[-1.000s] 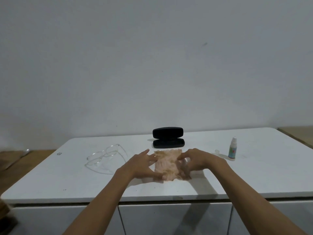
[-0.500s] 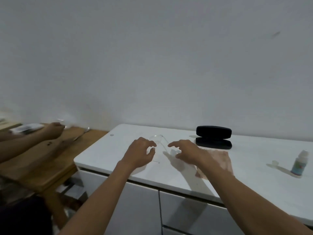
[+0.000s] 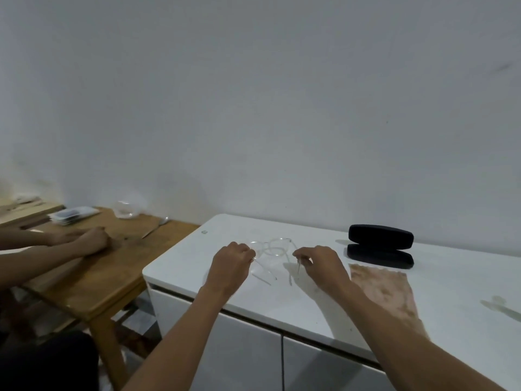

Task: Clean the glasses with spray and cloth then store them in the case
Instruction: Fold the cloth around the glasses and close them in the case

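Clear-framed glasses (image 3: 273, 247) sit just above the white cabinet top (image 3: 310, 300), lenses facing away from me. My left hand (image 3: 232, 263) pinches the left temple arm and my right hand (image 3: 320, 263) pinches the right temple arm. A pinkish patterned cloth (image 3: 383, 289) lies flat to the right of my right hand. Behind it a black glasses case (image 3: 380, 245) stands open near the wall. The spray bottle is out of view; only its shadow (image 3: 501, 307) shows at the right edge.
A wooden table (image 3: 93, 277) adjoins the cabinet on the left. Another person's hands (image 3: 90, 239) rest on it, with a stack of cards (image 3: 73, 215) and a clear bowl (image 3: 125, 211) behind. The cabinet's left corner lies close to my left hand.
Both hands left the cloth, moved left to the glasses and took hold of their temple arms. The view swung left, putting the spray bottle out of frame.
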